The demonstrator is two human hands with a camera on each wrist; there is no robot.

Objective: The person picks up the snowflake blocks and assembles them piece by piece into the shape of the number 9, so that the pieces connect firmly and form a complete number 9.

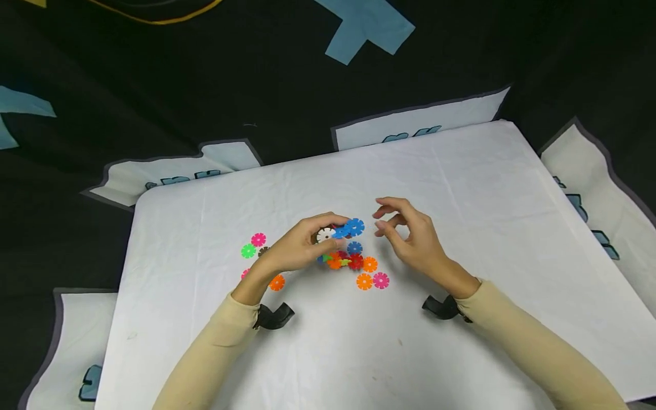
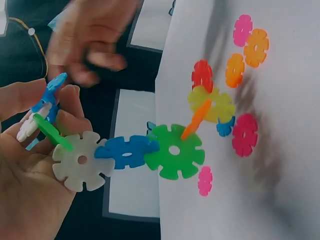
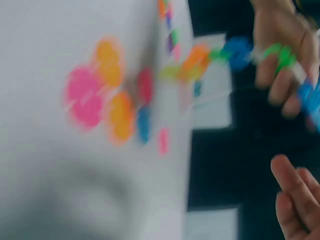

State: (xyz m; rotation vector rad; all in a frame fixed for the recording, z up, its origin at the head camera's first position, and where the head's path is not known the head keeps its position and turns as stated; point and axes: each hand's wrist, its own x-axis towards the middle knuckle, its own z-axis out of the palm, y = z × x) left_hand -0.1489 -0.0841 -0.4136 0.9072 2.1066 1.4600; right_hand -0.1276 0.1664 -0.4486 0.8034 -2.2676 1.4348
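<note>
My left hand (image 1: 294,247) grips a chain of slotted, flower-shaped plastic discs near one end. From the fingers, blue discs (image 1: 355,226) stick out to the right. In the left wrist view the chain runs down through a white disc (image 2: 92,172), a blue disc (image 2: 127,146) and a green disc (image 2: 162,162) to an orange disc (image 2: 197,120) and a yellow disc (image 2: 222,106). Whether the red disc (image 2: 202,75) beside the yellow one joins it, I cannot tell. Right of the chain, my right hand (image 1: 417,239) is raised with bent, parted fingers, holding nothing.
Loose discs lie on the white tabletop (image 1: 328,353): an orange disc (image 1: 364,281) and a pink disc (image 1: 381,280) below the chain, and a pink disc (image 1: 258,240) and a green disc (image 1: 248,250) left of the left hand. Black straps (image 1: 275,316) circle both wrists.
</note>
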